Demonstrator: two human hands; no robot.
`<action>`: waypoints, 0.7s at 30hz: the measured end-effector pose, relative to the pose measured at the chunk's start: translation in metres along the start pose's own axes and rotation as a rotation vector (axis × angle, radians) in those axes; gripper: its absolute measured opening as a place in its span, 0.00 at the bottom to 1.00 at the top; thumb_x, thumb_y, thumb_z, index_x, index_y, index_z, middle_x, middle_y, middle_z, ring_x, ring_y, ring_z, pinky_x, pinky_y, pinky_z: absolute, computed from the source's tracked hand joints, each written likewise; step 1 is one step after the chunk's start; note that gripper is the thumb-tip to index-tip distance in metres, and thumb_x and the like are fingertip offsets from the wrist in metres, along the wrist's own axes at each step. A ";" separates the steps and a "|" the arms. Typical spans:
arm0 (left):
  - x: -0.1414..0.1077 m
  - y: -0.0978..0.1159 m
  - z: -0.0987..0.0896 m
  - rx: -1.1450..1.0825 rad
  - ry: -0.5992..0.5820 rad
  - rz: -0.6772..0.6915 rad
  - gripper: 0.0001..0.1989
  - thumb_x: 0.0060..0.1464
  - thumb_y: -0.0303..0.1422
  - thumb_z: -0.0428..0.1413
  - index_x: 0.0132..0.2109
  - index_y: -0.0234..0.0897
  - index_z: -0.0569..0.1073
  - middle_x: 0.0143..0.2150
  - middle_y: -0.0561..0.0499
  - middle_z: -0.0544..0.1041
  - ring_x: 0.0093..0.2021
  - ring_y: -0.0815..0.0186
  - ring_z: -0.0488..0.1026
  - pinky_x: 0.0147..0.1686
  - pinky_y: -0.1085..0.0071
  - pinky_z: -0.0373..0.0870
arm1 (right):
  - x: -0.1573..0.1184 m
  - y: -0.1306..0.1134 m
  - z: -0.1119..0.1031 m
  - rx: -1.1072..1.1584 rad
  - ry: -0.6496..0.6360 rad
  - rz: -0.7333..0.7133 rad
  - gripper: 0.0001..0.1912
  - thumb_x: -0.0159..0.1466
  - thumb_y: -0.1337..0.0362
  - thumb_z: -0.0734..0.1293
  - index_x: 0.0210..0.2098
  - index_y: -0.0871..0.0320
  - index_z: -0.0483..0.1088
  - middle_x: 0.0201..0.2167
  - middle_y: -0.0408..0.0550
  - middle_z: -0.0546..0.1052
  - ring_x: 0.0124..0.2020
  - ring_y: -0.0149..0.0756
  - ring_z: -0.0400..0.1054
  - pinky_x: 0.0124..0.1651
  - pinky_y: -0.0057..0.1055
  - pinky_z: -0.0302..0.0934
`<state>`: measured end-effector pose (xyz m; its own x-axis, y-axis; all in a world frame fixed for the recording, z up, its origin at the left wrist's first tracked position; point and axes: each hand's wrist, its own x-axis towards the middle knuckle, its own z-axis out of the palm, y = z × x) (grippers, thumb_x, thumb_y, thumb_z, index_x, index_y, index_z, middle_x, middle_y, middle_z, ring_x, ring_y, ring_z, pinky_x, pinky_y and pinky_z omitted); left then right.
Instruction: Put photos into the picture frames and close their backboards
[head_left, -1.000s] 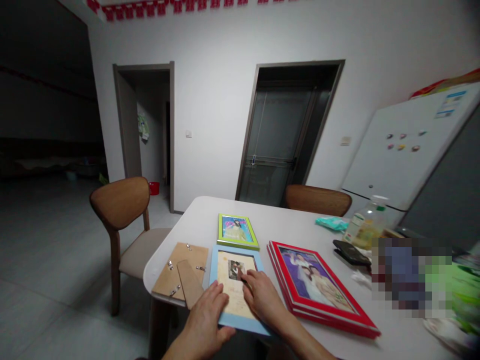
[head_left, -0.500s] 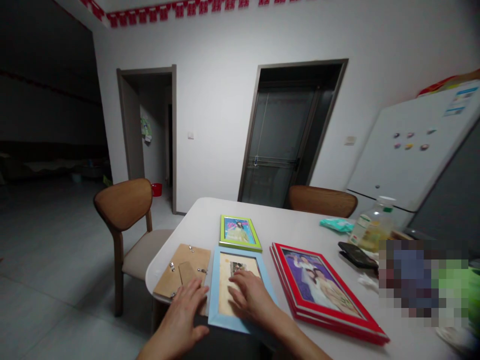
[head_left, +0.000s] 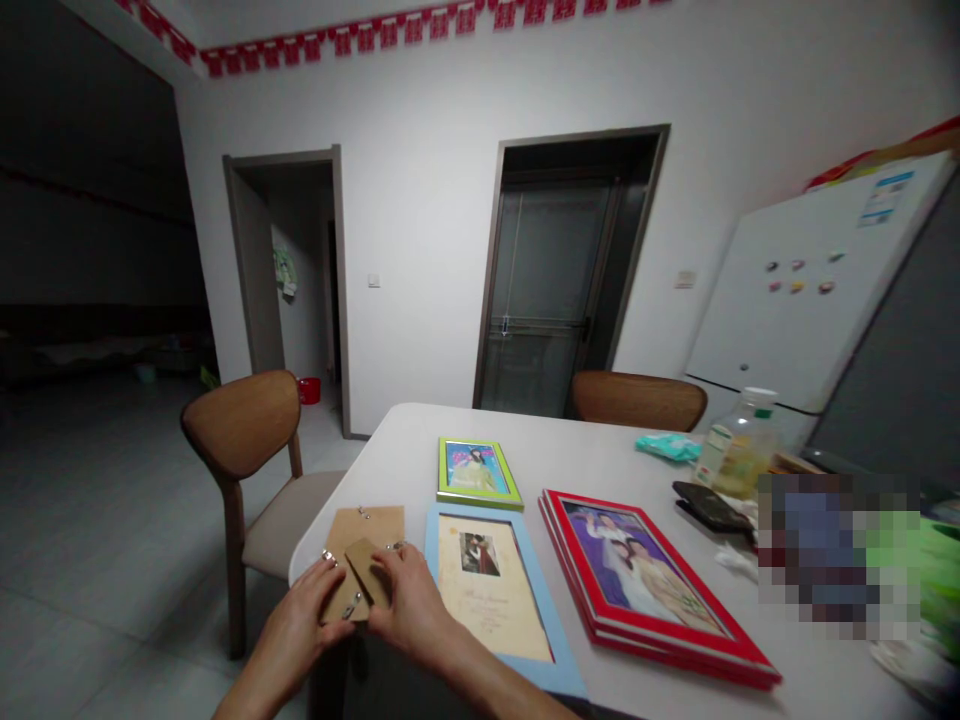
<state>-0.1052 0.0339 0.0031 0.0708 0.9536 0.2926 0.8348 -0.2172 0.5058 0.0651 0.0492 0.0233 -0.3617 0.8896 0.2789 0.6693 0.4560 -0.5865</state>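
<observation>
White counter (head_left: 412, 425), head view: the brown backing board (head_left: 384, 520) lay between left hand (head_left: 291, 615) and right hand (head_left: 418, 605), both equally near, its long axis running forward beside the blue frame (head_left: 433, 545). Bent fingers touched its sides; firm grip I could not tell.

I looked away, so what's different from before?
The right hand came off the light-blue rectangular picture frame and moved left, onto the brown flat backing board. The left hand moved left too; its fingers touch the board. The light-blue frame, lime-green picture frame and stacked red picture frames stayed put.
</observation>
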 end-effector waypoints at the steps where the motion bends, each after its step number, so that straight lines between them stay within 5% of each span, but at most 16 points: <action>1: 0.000 0.005 -0.002 -0.020 0.028 0.017 0.22 0.36 0.31 0.56 0.44 0.39 0.69 0.52 0.47 0.66 0.53 0.58 0.61 0.52 0.62 0.56 | -0.003 0.000 -0.007 0.055 0.028 -0.018 0.25 0.45 0.65 0.64 0.44 0.56 0.63 0.39 0.50 0.65 0.42 0.39 0.59 0.43 0.32 0.55; 5: 0.002 0.042 0.001 -0.108 0.080 0.129 0.22 0.37 0.31 0.58 0.44 0.39 0.69 0.52 0.45 0.66 0.53 0.57 0.60 0.52 0.60 0.56 | -0.025 0.012 -0.048 0.153 0.113 -0.060 0.20 0.45 0.72 0.61 0.38 0.55 0.67 0.37 0.47 0.64 0.40 0.35 0.60 0.45 0.30 0.54; 11: 0.000 0.103 0.038 -0.209 -0.109 0.237 0.22 0.37 0.28 0.58 0.45 0.35 0.68 0.53 0.41 0.65 0.54 0.57 0.58 0.53 0.60 0.55 | -0.071 0.057 -0.095 0.115 0.090 0.059 0.17 0.47 0.71 0.58 0.36 0.56 0.68 0.37 0.48 0.65 0.42 0.36 0.60 0.47 0.31 0.54; 16: 0.000 0.127 0.052 -0.142 -0.251 0.246 0.20 0.39 0.30 0.58 0.43 0.34 0.69 0.53 0.40 0.64 0.54 0.56 0.58 0.53 0.61 0.53 | -0.089 0.084 -0.099 0.011 0.084 0.142 0.17 0.47 0.70 0.59 0.36 0.57 0.70 0.37 0.50 0.67 0.42 0.37 0.61 0.47 0.31 0.54; 21: 0.003 0.126 0.055 -0.047 -0.320 0.237 0.16 0.44 0.34 0.55 0.43 0.37 0.68 0.53 0.43 0.64 0.55 0.56 0.57 0.53 0.55 0.48 | -0.087 0.097 -0.087 -0.085 0.115 0.112 0.17 0.48 0.68 0.59 0.37 0.57 0.69 0.39 0.51 0.67 0.43 0.38 0.60 0.48 0.33 0.53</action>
<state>0.0300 0.0205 0.0231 0.4314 0.8909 0.1422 0.7492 -0.4416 0.4937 0.2181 0.0180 0.0079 -0.2084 0.9297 0.3038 0.7554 0.3503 -0.5538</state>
